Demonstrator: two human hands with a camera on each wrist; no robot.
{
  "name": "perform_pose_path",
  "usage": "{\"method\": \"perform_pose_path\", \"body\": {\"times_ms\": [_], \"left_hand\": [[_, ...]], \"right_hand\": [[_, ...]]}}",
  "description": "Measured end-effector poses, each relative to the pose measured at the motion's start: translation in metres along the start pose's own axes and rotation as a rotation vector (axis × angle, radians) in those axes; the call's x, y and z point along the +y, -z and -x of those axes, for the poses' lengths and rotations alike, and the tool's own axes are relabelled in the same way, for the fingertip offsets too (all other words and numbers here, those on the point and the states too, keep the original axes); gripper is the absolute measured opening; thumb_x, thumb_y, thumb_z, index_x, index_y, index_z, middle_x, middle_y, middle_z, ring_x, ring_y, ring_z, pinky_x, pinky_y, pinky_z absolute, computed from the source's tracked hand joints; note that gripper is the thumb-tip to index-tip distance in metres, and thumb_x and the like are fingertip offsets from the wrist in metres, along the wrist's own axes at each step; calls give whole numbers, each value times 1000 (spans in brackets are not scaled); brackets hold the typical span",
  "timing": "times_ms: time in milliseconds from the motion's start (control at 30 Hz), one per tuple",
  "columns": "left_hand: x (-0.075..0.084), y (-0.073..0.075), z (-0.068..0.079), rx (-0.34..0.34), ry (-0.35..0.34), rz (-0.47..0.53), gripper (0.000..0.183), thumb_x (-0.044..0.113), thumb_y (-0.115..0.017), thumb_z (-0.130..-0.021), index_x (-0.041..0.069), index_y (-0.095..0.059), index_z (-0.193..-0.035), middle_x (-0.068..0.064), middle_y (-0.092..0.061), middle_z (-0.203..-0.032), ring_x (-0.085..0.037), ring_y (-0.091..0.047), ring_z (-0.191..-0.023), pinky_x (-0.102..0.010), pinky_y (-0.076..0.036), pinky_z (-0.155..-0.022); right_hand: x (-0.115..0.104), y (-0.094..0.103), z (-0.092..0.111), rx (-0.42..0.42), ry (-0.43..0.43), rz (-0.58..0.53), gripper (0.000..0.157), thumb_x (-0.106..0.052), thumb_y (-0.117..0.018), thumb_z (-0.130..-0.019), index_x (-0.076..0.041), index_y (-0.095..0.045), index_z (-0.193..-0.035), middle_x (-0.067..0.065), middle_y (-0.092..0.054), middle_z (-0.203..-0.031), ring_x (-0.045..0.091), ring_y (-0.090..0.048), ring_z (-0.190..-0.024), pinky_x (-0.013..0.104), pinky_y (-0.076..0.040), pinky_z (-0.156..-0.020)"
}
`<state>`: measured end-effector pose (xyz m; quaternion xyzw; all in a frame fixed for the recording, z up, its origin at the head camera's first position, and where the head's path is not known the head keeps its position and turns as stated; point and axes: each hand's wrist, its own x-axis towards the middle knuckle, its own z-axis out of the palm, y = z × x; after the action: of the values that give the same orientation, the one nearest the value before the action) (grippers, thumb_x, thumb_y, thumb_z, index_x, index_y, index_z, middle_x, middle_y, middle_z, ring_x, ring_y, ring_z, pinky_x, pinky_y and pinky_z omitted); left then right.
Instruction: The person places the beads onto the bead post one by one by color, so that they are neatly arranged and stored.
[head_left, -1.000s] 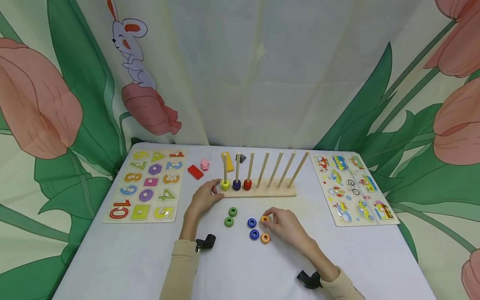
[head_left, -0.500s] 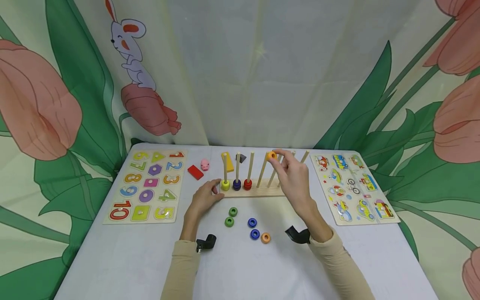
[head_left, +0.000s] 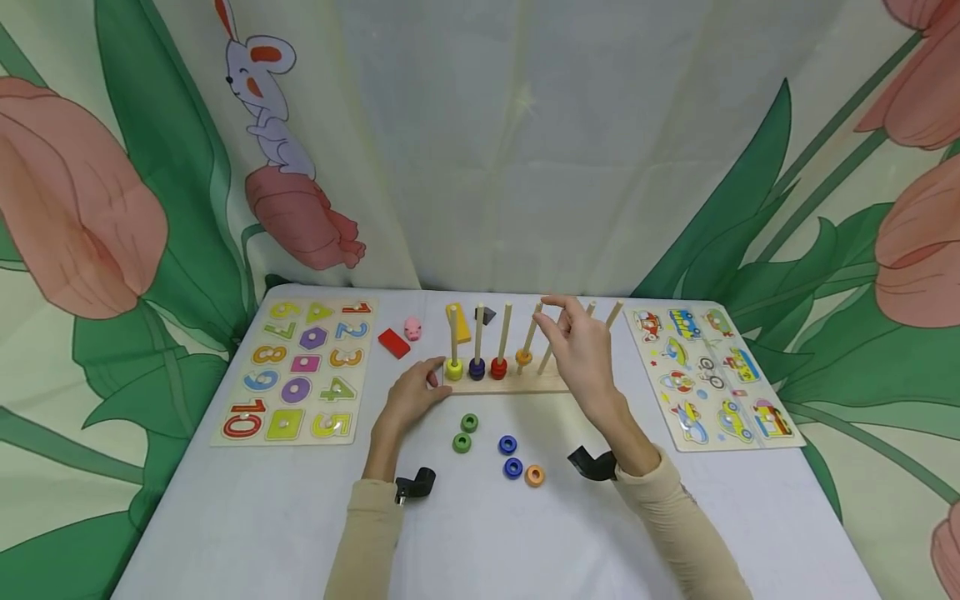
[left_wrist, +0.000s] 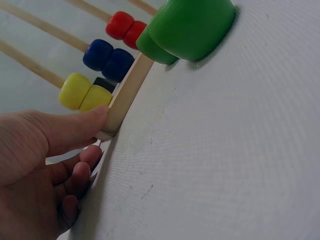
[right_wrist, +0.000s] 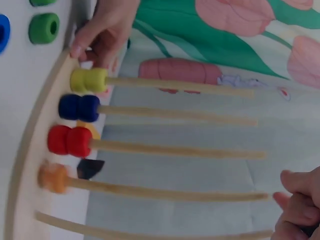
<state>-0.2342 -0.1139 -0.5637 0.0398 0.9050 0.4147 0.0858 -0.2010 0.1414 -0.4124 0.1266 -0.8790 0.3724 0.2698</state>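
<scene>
A wooden peg stand [head_left: 508, 387] stands mid-table with a row of upright pegs. My left hand [head_left: 408, 393] holds its left end, thumb at the base's edge and fingers curled beside it in the left wrist view. From the left, pegs carry yellow beads [left_wrist: 85, 93], dark blue beads [left_wrist: 107, 60] and red beads [right_wrist: 70, 140]. On the fourth peg is an orange bead [head_left: 523, 357], blurred and low on the peg in the right wrist view. My right hand [head_left: 587, 354] is near that peg's top, thumb and forefinger apart, nothing between them.
In front of the stand lie two green beads [head_left: 461, 442], two blue beads [head_left: 513, 468] and an orange bead [head_left: 535, 476]. A number puzzle board [head_left: 292, 375] lies left, a vehicle puzzle board [head_left: 708, 379] right. Behind are a red block [head_left: 393, 343], pink pig [head_left: 412, 327] and yellow block [head_left: 459, 323].
My right hand picked an orange bead from the table, raised it to the fourth peg and let go. The bead has dropped down that peg. My left hand stays at the stand's end.
</scene>
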Motion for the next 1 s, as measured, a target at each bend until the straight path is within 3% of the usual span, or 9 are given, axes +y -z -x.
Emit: {"method": "perform_pose_path", "body": {"times_ms": [100, 200, 500, 700, 833, 1000], "left_hand": [[-1, 2, -1, -5, 0, -7, 62, 31, -73, -84, 18, -50, -139, -2, -52, -85, -18, -45, -70, -31, -34, -60], [-2, 4, -1, 1, 9, -17, 61, 30, -74, -83, 17, -50, -139, -2, -52, -84, -18, -45, -69, -31, -34, -59], [-3, 2, -3, -8, -12, -19, 62, 31, -73, -83, 17, -49, -139, -1, -52, -84, -17, -45, -69, -30, -34, -58], [-4, 4, -1, 22, -11, -24, 61, 29, -74, -83, 16, -51, -138, -2, -52, -83, -18, -44, -67, -31, -32, -57], [-3, 3, -2, 10, -20, -18, 61, 28, -74, -83, 15, -51, -138, -2, -51, -83, -17, -43, -67, -31, -32, -58], [-1, -1, -3, 5, -18, -15, 62, 29, -74, -83, 15, -51, -138, -1, -51, -83, -17, -43, -67, -31, -32, -57]], "right_hand": [[1, -4, 16, -4, 5, -47, 27, -20, -67, -90, -6, -63, -112, -4, -38, -55, 11, -32, -44, 27, -27, -42], [4, -11, 37, -77, -23, -61, 24, -20, -67, -89, -7, -63, -110, -6, -38, -55, 9, -33, -42, 26, -27, -40], [26, -18, 113, -458, -211, -88, 31, -22, -73, -84, -11, -63, -111, -10, -41, -52, 4, -35, -43, 22, -29, -43], [36, -15, 142, -666, -224, -42, 41, -24, -81, -74, -13, -63, -109, -12, -44, -51, 2, -39, -44, 22, -33, -44], [42, -14, 152, -723, -209, 11, 34, -23, -82, -72, -14, -65, -100, -12, -44, -51, 2, -39, -45, 22, -32, -44], [44, -15, 153, -679, -204, 63, 28, -24, -81, -74, -14, -65, -96, -13, -43, -51, 1, -38, -44, 22, -32, -43]]}}
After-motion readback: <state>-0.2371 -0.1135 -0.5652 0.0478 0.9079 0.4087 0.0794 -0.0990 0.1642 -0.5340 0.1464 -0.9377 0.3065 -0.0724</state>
